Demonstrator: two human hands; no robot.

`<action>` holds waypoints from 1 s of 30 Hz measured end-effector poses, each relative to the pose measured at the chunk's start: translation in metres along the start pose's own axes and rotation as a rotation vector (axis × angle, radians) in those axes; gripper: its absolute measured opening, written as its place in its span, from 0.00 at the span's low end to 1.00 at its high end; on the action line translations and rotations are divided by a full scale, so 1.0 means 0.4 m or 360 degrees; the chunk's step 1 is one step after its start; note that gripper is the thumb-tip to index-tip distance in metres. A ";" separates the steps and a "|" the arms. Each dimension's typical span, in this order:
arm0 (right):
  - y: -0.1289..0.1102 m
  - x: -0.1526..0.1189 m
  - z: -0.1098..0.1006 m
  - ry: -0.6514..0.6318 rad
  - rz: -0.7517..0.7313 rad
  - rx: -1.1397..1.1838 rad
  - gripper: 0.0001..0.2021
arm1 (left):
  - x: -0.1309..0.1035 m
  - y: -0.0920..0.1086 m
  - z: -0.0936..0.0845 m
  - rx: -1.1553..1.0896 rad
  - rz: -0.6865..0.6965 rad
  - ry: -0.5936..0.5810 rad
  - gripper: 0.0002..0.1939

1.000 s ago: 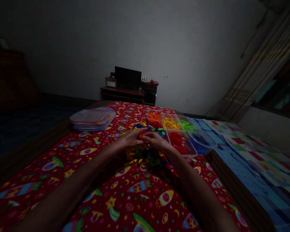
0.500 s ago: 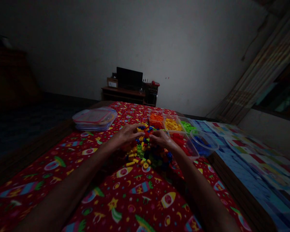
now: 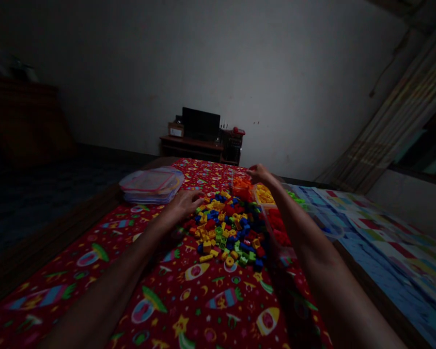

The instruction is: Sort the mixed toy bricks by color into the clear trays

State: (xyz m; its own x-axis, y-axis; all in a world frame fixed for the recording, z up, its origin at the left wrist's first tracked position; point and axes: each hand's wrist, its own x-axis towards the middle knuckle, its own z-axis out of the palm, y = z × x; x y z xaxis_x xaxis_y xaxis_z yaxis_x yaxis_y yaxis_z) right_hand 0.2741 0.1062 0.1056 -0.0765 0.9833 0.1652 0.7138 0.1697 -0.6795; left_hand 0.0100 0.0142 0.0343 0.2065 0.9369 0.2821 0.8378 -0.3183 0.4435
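A mixed heap of toy building bricks [image 3: 227,228] in yellow, blue, red and green lies on the red patterned cloth [image 3: 192,300]. At the heap's left edge rests my left hand [image 3: 185,203], its fingers stretched toward the bricks and nothing visible in them. My right hand [image 3: 260,173] is over the far container of orange bricks [image 3: 241,188], fingers bent together; whether a brick is in them is too dark to see. My right forearm partly hides the containers of yellow bricks [image 3: 264,194], red bricks [image 3: 277,225] and green bricks [image 3: 297,198].
Stacked clear plastic lids [image 3: 150,184] lie left of the heap. A round clear tub [image 3: 336,232] with blue bricks is partly behind my right forearm. A wooden edge [image 3: 370,286] and blue bedding [image 3: 363,242] run along the right. A television [image 3: 201,123] stands by the wall.
My right hand has left the heap and moved forward and right to the orange bricks. My left hand has drawn back to the heap's left edge, uncovering more bricks. The view has shifted slightly.
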 end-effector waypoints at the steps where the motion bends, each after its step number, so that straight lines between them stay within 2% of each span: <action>1: 0.002 -0.014 0.005 -0.0007 -0.0016 0.0007 0.10 | 0.004 -0.014 0.010 0.0020 0.0006 -0.0018 0.21; 3: 0.005 -0.048 0.023 -0.0061 -0.0116 -0.0002 0.10 | 0.010 -0.042 0.032 0.0033 0.0002 -0.0035 0.20; 7: -0.001 -0.110 0.086 -0.0245 -0.0622 -0.0314 0.12 | 0.012 -0.083 0.080 -0.0033 -0.0064 -0.0015 0.22; 9: -0.007 -0.128 0.126 -0.0288 -0.0790 -0.0495 0.10 | 0.009 -0.090 0.102 -0.0075 -0.0109 -0.0019 0.23; 10: -0.009 -0.134 0.145 -0.0314 -0.0827 -0.0569 0.09 | 0.006 -0.089 0.110 -0.0090 -0.0122 -0.0028 0.24; 13: -0.011 -0.154 0.191 -0.0486 -0.0833 -0.0806 0.17 | -0.001 -0.073 0.128 -0.0113 -0.0100 -0.0078 0.26; 15: -0.007 -0.174 0.204 -0.0597 -0.0843 -0.0914 0.17 | -0.006 -0.057 0.131 -0.0194 -0.0041 -0.0138 0.28; 18: 0.002 -0.219 0.198 -0.0697 -0.0993 -0.0898 0.09 | -0.009 -0.036 0.129 -0.0427 0.0092 -0.0260 0.34; 20: 0.008 -0.256 0.182 -0.0729 -0.1054 -0.0802 0.08 | -0.007 -0.030 0.127 -0.0554 0.0159 -0.0351 0.36; 22: 0.016 -0.292 0.163 -0.0693 -0.1029 -0.0705 0.11 | -0.001 -0.031 0.127 -0.0622 0.0174 -0.0410 0.37; 25: 0.026 -0.333 0.137 -0.0603 -0.0912 -0.0554 0.16 | 0.008 -0.034 0.126 -0.0689 0.0123 -0.0386 0.38; 28: 0.031 -0.356 0.114 -0.0541 -0.0811 -0.0420 0.15 | 0.009 -0.024 0.115 -0.0785 0.0063 -0.0328 0.39; 30: 0.029 -0.364 0.103 -0.0455 -0.0781 -0.0455 0.13 | 0.004 -0.010 0.104 -0.0864 0.0016 -0.0338 0.39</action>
State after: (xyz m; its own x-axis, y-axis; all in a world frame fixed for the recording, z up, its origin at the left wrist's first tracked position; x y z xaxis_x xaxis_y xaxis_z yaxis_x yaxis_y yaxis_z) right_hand 0.2650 -0.0324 0.0442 -0.5964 0.7812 0.1846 0.7033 0.6194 -0.3490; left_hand 0.0280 0.0229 -0.0024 0.3566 0.9242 0.1366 0.4678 -0.3032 0.8302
